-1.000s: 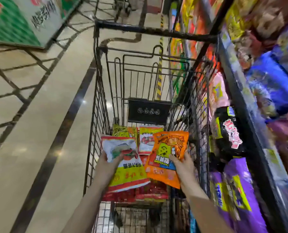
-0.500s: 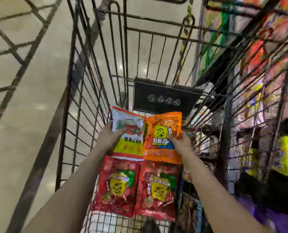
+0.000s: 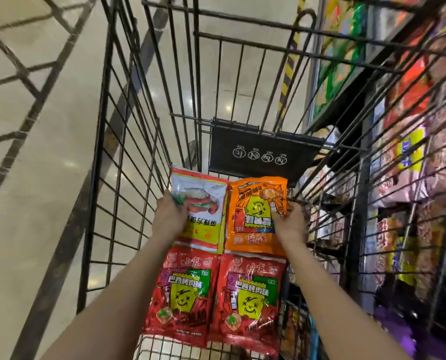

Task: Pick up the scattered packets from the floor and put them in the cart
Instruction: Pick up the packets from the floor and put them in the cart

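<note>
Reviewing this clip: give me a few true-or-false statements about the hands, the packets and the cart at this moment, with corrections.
1. The left hand holds a white and yellow packet. True.
2. The right hand holds a purple packet. False: it holds an orange packet.
3. Two red packets lie side by side in the cart, nearer the camera than the held ones. True.
4. The cart stands beside a bare wall. False: stocked shelves are on its right.
5. Both hands are outside the cart. False: both reach inside it.
</note>
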Available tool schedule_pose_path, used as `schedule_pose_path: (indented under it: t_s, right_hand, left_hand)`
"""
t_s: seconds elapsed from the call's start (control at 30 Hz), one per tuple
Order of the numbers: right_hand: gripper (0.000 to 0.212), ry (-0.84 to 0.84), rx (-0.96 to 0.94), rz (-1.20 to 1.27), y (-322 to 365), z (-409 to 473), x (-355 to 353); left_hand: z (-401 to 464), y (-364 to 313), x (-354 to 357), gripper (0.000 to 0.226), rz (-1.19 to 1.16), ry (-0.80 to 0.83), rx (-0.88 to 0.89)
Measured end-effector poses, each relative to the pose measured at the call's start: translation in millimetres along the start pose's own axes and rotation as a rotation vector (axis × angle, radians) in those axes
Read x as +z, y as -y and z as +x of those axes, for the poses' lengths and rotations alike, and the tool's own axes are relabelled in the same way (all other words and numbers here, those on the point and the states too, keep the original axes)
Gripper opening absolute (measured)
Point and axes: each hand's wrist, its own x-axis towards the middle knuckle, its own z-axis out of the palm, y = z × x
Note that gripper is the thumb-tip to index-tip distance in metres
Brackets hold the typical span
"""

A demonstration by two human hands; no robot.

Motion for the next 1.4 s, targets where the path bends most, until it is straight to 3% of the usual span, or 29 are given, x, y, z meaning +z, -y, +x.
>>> schedule_pose_path:
  t_s: [0.2, 0.33, 0.43, 0.6, 0.7, 0.83, 1.0, 1.2, 1.4]
  right_hand:
    - [0.043, -0.020, -0.126, -0.001, 3.9, -36.0, -28.5]
    - [0.054, -0.008, -0.269, -0.224, 19.5, -70.7, -50.0]
    - [0.055, -0.050, -0.434, -0.315, 36.2, -108.8, -67.0]
    - [0.054, -0.144, -0.720, -0.580, 71.7, -185.3, -82.6]
    - [0.058, -0.170, -0.877, -0.766, 94.5, -241.4, -73.7]
    - [0.052, -0.135, -1.105, -0.821, 107.6, -323.3, -25.4]
    - [0.058, -0.062, -1.410, -0.907, 102.7, -463.1, 61.7]
    - [0.052, 0.197, -1.843, -0.907, 63.2, -668.9, 180.6]
    - [0.052, 0.425, -2.285, -0.846, -9.7, -869.7, 277.3]
  left_hand:
    - [-34.4, -17.0, -19.9, 0.041, 0.199, -0.018, 0.262]
    - [-65.0, -35.6, -46.8, 0.038, 0.437, -0.019, 0.414]
    - [-93.1, -43.5, -72.7, 0.038, 0.610, -0.132, 0.524]
    - [-138.8, -29.1, -132.3, 0.038, 0.668, -0.316, 0.707]
    - [-171.0, 1.5, -178.0, 0.023, 0.666, -0.456, 0.726]
    - [-222.4, 85.0, -238.9, 0.047, 0.664, -0.625, 0.576]
    - [-322.0, 238.7, -307.7, 0.050, 0.653, -0.794, 0.326]
    - [-488.3, 429.5, -353.7, 0.050, 0.619, -0.967, -0.123]
    - [-670.7, 575.0, -360.3, 0.049, 0.514, -1.117, -0.637]
